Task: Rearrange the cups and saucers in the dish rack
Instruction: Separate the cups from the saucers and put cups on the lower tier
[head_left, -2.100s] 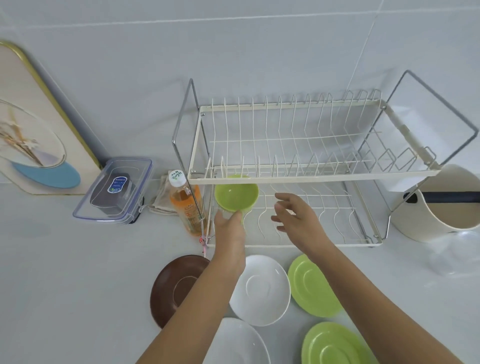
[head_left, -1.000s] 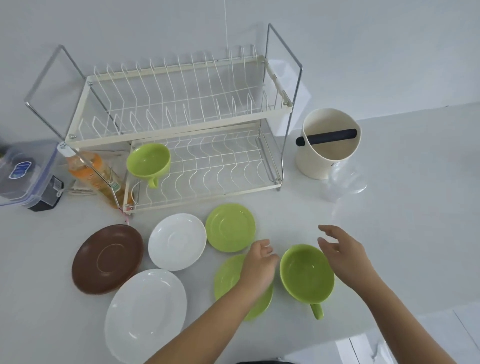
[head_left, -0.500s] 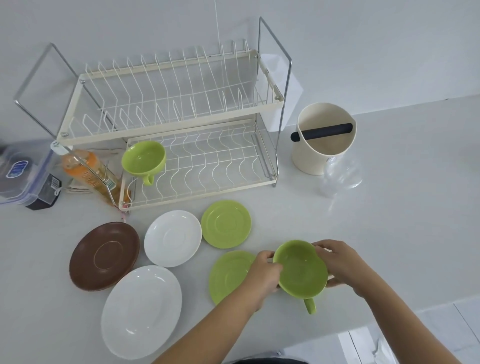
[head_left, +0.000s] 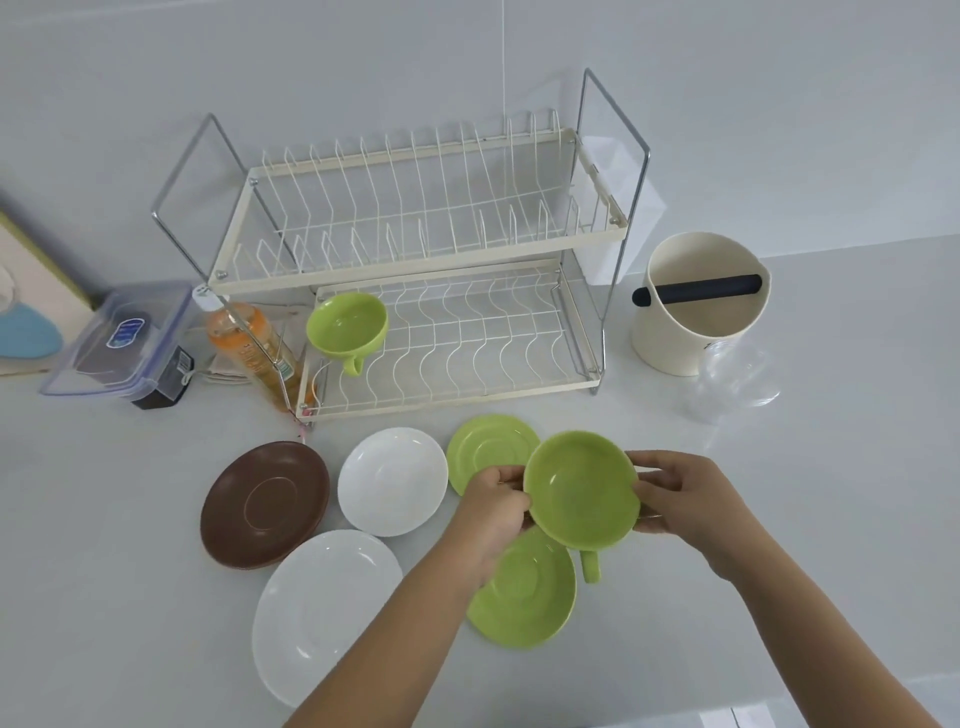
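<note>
A green cup (head_left: 581, 491) hangs above the counter, handle toward me. My left hand (head_left: 496, 501) grips its left rim and my right hand (head_left: 675, 493) grips its right rim. A second green cup (head_left: 347, 325) sits tilted at the left end of the lower tier of the white two-tier dish rack (head_left: 415, 260). On the counter in front of the rack lie a brown saucer (head_left: 265, 504), a small white saucer (head_left: 392, 480), a large white saucer (head_left: 324, 613) and two green saucers (head_left: 491, 449) (head_left: 524, 592).
A cream tub with a black bar (head_left: 698, 306) stands right of the rack, with a clear plastic lid (head_left: 737, 384) in front of it. Left of the rack are an orange bottle (head_left: 249, 348) and a clear lidded box (head_left: 119, 338). The counter's front edge runs at the lower right.
Both hands closed on the green cup on the counter and lifted it up and toward the rack. Before that my left hand left the other cup in the lower tier.
</note>
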